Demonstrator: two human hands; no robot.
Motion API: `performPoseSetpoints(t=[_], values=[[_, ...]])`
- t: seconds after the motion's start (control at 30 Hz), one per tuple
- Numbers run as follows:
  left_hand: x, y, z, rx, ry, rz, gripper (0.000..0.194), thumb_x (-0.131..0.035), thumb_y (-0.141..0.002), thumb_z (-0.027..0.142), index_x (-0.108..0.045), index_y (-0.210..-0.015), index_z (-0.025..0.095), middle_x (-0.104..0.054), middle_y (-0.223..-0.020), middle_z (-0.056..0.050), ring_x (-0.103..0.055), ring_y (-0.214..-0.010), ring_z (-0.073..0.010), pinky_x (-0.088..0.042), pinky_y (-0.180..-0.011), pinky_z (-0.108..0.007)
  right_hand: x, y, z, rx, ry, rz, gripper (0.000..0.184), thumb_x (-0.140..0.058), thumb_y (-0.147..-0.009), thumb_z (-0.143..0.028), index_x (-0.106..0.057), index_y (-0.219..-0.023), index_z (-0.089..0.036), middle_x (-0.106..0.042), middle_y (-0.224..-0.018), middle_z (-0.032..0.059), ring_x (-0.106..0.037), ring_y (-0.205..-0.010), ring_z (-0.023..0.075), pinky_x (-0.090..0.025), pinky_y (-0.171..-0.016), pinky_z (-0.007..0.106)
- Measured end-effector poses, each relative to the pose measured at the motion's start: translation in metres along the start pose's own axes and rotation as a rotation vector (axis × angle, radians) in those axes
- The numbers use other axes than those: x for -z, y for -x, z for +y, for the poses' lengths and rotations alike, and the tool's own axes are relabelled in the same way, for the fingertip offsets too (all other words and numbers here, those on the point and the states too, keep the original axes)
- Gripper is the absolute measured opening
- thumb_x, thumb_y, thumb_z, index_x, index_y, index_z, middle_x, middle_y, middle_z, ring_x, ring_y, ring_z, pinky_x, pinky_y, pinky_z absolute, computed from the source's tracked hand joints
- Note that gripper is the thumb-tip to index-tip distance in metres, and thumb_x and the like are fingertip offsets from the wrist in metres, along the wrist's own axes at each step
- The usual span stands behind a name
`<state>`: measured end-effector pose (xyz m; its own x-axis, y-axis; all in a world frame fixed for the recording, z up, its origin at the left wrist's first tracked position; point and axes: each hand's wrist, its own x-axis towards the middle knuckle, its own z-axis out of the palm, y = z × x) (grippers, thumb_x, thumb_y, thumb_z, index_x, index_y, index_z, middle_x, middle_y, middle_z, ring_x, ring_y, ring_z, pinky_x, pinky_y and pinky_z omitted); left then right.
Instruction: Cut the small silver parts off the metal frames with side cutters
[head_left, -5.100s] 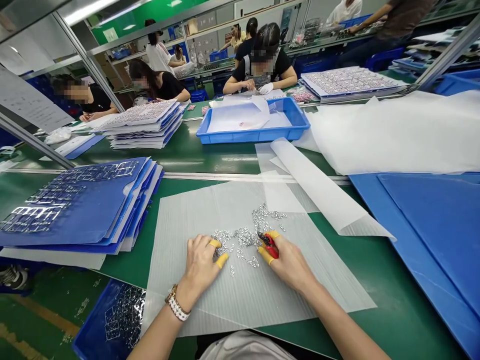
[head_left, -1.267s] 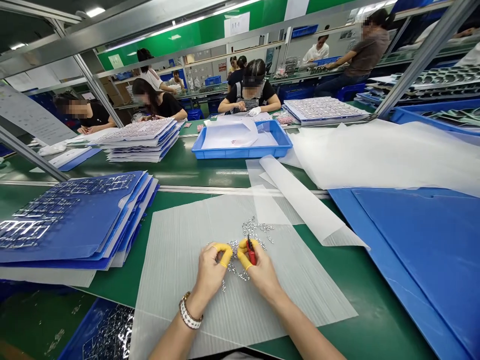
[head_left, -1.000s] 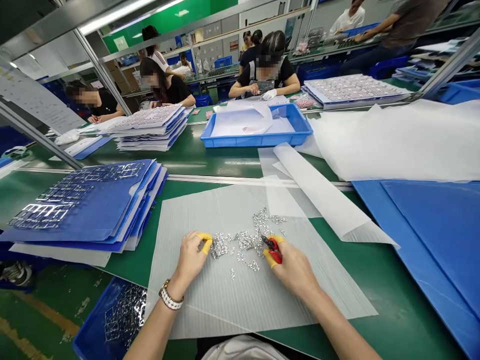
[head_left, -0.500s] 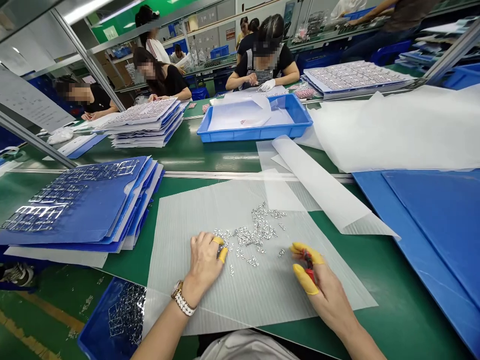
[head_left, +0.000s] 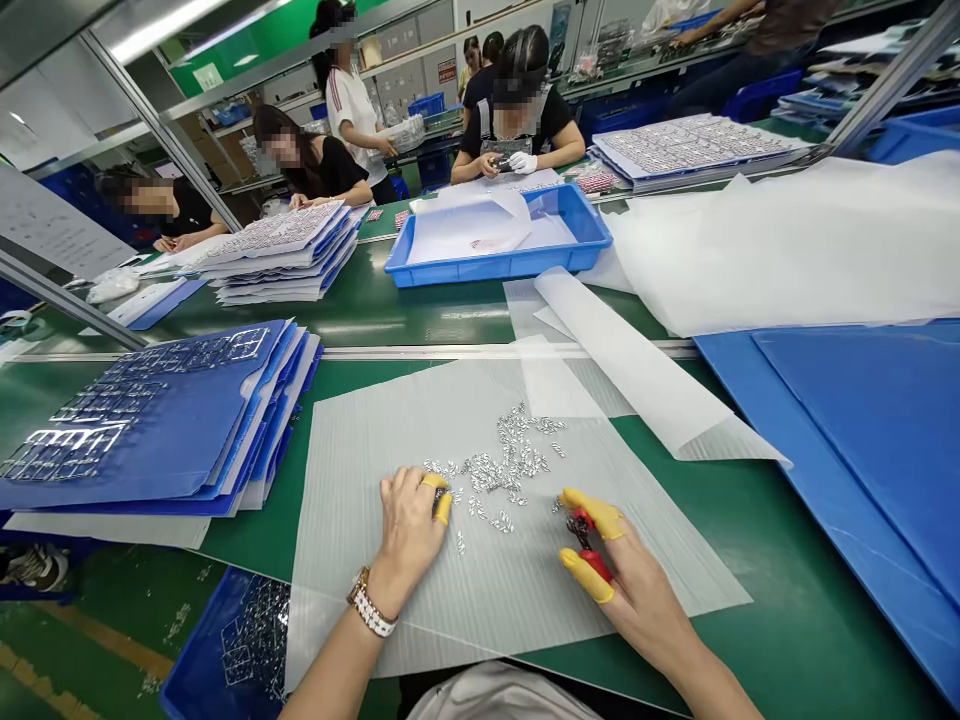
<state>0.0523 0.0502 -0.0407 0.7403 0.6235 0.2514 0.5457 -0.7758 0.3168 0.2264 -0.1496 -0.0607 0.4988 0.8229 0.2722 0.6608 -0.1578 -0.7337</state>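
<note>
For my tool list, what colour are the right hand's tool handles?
Red handles, shown in the head view.

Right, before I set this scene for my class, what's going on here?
A person is working with small silvery pieces spread on a translucent sheet over a green table. The right hand holds a red-handled tool, right of the main cluster. The left hand is at the cluster's left edge; whether its fingers grip anything is hard to tell. Other people are at work beyond the table.
</note>
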Motion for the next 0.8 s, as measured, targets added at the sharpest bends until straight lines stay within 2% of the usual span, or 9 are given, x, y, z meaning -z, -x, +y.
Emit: performPoseSetpoints(t=[0.23,0.47,0.57,0.7,0.8], values=[[-0.003,-0.001,-0.003,-0.006,0.050,-0.022,0.013,-0.053,-0.082,0.016,-0.060,-0.090,0.023,-0.061,-0.088,-0.003,-0.052,-0.086,-0.0200,-0.030,-0.077,-0.036,0.000,0.000,-0.003,0.021,0.022,-0.008,0.049,-0.050,-0.088,-0.037,-0.033,-0.133,-0.029,-0.055,-0.118,0.0077,-0.054,-0.104,0.0245,-0.047,-0.085,0.041],[-0.005,-0.002,-0.005,0.024,0.115,0.005,0.010,-0.055,-0.080,0.017,-0.062,-0.085,0.023,-0.062,-0.084,-0.002,-0.054,-0.084,-0.0186,-0.033,-0.078,-0.036,0.000,-0.001,-0.001,0.032,0.006,-0.007,0.051,-0.052,-0.086,-0.036,-0.034,-0.133,-0.029,-0.056,-0.116,0.0077,-0.054,-0.104,0.0249,-0.047,-0.085,0.041],[-0.003,-0.003,-0.007,0.084,0.242,0.021,0.009,-0.055,-0.081,0.019,-0.063,-0.083,0.023,-0.062,-0.081,-0.001,-0.055,-0.081,-0.0173,-0.036,-0.077,-0.034,0.000,-0.002,-0.003,0.032,0.001,-0.008,0.050,-0.052,-0.087,-0.035,-0.033,-0.133,-0.029,-0.056,-0.115,0.0079,-0.054,-0.104,0.0244,-0.047,-0.085,0.041],[-0.002,-0.006,-0.011,0.228,0.501,0.009,0.010,-0.057,-0.079,0.027,-0.066,-0.078,0.022,-0.060,-0.076,-0.001,-0.052,-0.071,-0.0151,-0.041,-0.069,-0.030,-0.001,-0.002,-0.003,0.038,0.002,0.003,0.050,-0.052,-0.086,-0.036,-0.035,-0.132,-0.029,-0.057,-0.114,0.0075,-0.055,-0.102,0.0246,-0.047,-0.084,0.042],[-0.002,-0.007,-0.014,0.281,0.571,0.022,0.011,-0.058,-0.077,0.028,-0.066,-0.077,0.020,-0.059,-0.075,-0.001,-0.051,-0.069,-0.0139,-0.042,-0.065,-0.027,-0.001,-0.002,-0.003,0.041,0.006,0.007,0.049,-0.052,-0.086,-0.036,-0.035,-0.132,-0.029,-0.057,-0.113,0.0079,-0.055,-0.102,0.0248,-0.047,-0.084,0.042]])
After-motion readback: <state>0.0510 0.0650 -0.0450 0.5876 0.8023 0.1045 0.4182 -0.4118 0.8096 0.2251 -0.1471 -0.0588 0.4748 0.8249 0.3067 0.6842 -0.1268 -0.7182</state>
